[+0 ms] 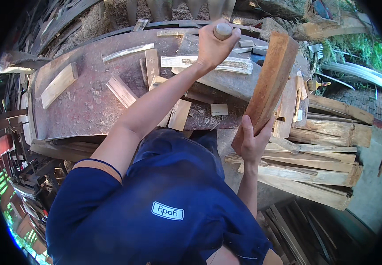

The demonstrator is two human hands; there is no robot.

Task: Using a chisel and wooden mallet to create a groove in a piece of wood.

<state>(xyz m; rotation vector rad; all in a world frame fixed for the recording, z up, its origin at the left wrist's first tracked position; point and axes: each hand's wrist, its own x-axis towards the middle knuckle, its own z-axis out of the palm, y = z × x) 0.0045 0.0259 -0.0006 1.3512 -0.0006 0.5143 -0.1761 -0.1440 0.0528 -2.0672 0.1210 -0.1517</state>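
Observation:
My left hand (215, 47) is raised over the far part of the workbench, its fingers wrapped round a wooden handle (222, 31). Only the handle's round butt end shows; the rest of the tool is hidden by the fist. On the right, my right hand (256, 134) grips the lower end of a long reddish-brown wooden block (270, 77), thumb along its near face. The block tilts, with its top end away to the upper right. A pale, rough-split strip of wood (235, 65) lies on a grey board just below the left hand.
The worn reddish bench (89, 106) carries several offcuts, among them a pale board (60, 85), a wedge (121, 91) and a small block (219, 109). Split planks (314, 172) are stacked at the right, beside a paintbrush (318, 84). Sawdust lies behind the bench.

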